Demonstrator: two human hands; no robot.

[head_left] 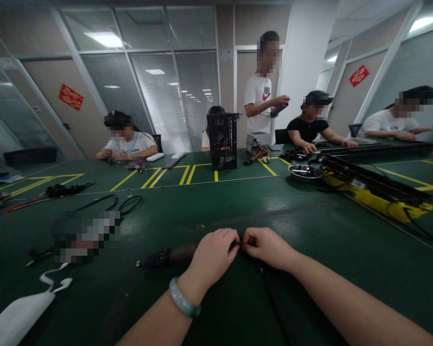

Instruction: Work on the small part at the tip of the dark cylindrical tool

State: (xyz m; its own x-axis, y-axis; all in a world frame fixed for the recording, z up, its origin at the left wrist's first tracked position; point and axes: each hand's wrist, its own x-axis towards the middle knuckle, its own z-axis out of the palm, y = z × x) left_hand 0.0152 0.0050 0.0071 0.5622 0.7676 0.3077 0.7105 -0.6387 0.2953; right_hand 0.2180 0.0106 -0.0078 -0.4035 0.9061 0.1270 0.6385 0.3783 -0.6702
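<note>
My left hand [216, 254], with a pale green bangle on its wrist, is closed with its fingertips pinched on a small dark piece. Close beside it on the right, my right hand [265, 246] is also closed, pinching the other side of that dark piece at the fingertips. The piece is too small to name. A dark cylindrical tool [166, 258] with a metal tip lies on the green table [159, 307], partly hidden behind my left hand. Below my right hand a long black strip or cable [274, 293] runs toward the near edge.
A black perforated case [223, 142] stands across the table. At the right are a metal bowl [305, 173] and a black unit with yellow parts [377, 190]. Cables [130, 204] and a white pouch [19, 317] lie left. Several people are around the far side.
</note>
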